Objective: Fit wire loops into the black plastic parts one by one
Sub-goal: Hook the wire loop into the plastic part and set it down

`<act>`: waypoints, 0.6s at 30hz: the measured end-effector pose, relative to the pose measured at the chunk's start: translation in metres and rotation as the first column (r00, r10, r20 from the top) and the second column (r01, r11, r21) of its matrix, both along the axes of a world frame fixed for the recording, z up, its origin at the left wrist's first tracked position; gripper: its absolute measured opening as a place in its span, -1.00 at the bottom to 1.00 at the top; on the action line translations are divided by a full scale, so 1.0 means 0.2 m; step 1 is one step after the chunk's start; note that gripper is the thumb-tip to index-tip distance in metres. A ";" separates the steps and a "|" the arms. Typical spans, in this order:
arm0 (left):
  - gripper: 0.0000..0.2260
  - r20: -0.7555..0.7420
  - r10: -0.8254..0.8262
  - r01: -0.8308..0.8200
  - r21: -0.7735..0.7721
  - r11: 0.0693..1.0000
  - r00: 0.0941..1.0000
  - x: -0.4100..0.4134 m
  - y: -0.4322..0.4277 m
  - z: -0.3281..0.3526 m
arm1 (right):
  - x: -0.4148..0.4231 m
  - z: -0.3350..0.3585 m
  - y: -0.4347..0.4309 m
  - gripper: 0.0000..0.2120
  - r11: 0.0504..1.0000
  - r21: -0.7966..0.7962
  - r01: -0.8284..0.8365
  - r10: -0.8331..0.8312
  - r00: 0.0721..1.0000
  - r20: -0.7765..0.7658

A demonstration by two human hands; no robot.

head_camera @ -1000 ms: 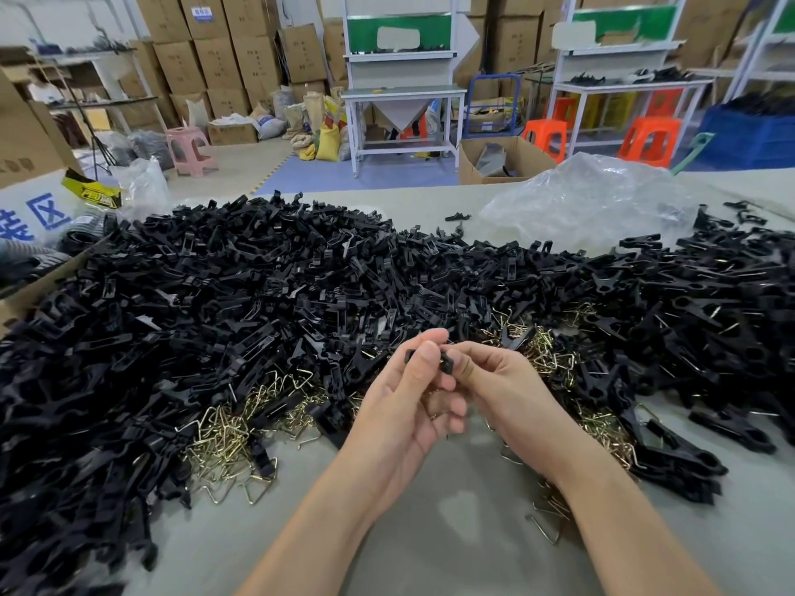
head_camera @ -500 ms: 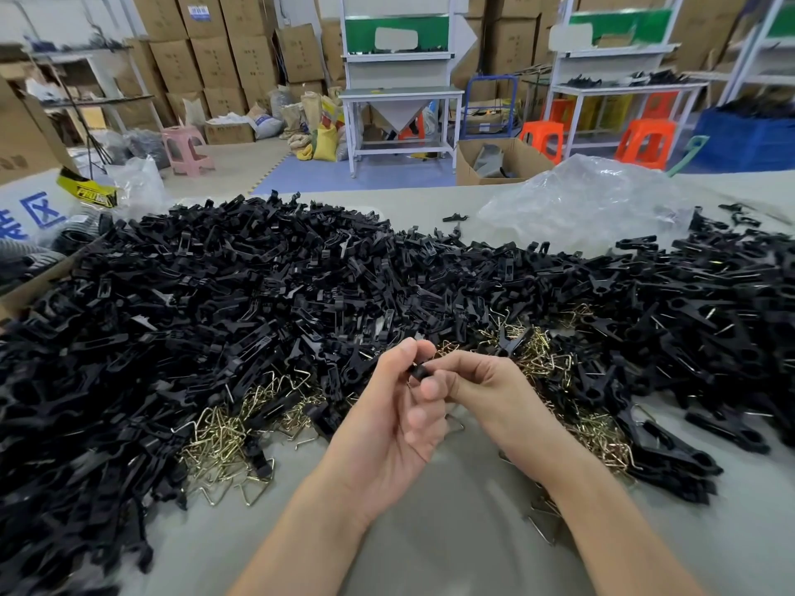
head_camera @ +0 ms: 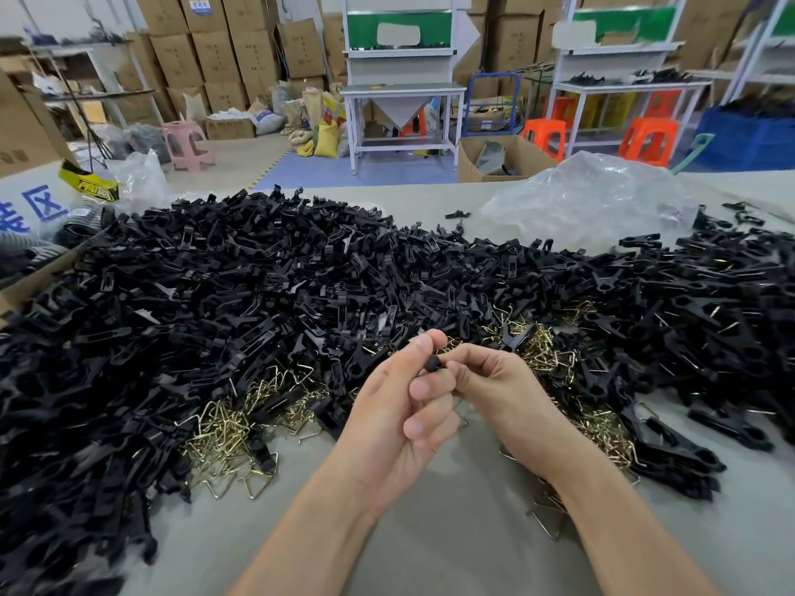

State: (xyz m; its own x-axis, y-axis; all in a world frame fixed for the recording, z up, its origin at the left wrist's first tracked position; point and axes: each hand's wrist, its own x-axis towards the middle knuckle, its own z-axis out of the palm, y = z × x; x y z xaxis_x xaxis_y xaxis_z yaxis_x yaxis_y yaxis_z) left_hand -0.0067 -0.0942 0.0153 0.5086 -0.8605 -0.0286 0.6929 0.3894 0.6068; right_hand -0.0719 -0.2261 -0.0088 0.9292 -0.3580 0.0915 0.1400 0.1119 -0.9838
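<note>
A small black plastic part (head_camera: 433, 363) shows only as a dark tip between my two hands, above the grey table. My left hand (head_camera: 398, 406) has its fingers curled round it, thumb up beside the tip. Pressed against it from the right, my right hand (head_camera: 503, 389) pinches the same part with curled fingers. Whether a wire loop sits inside the grip is hidden. A huge heap of black plastic parts (head_camera: 266, 303) covers the table behind and to both sides. Brass-coloured wire loops (head_camera: 232, 428) lie in tangles at the heap's near edge, left and right of my hands.
A crumpled clear plastic bag (head_camera: 589, 200) lies at the table's far right. A cardboard box (head_camera: 26, 268) stands at the left edge. Bare grey table (head_camera: 451, 531) lies under my forearms. Beyond are workbenches, orange stools and stacked cartons.
Both hands have stayed together on the part, shifting slightly. The part has sunk deeper between the fingers, so less of it shows now.
</note>
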 end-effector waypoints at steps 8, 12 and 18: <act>-0.83 0.061 -0.020 0.023 -0.044 0.999 0.998 0.00 0.00 0.00 | 0.00 -0.01 0.01 -0.85 1.000 0.022 -0.012 0.012 1.000 0.006; -0.83 0.089 -0.023 0.028 -0.054 0.998 0.996 0.00 -0.01 -0.01 | 0.01 -0.01 0.01 -0.84 0.999 0.040 -0.026 0.026 1.000 0.013; -0.83 0.023 -0.015 0.016 -0.047 0.999 1.000 0.01 -0.01 -0.04 | 0.01 -0.01 0.02 -0.84 1.000 0.026 -0.013 0.012 1.000 0.019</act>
State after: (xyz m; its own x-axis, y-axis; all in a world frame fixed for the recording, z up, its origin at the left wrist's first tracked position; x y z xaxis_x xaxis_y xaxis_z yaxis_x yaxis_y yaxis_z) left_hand -0.0041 -0.0966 0.0080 0.4952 -0.8685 0.0237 0.6852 0.4071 0.6039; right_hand -0.0698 -0.2220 -0.0115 0.9319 -0.3486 0.0999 0.1569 0.1391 -0.9778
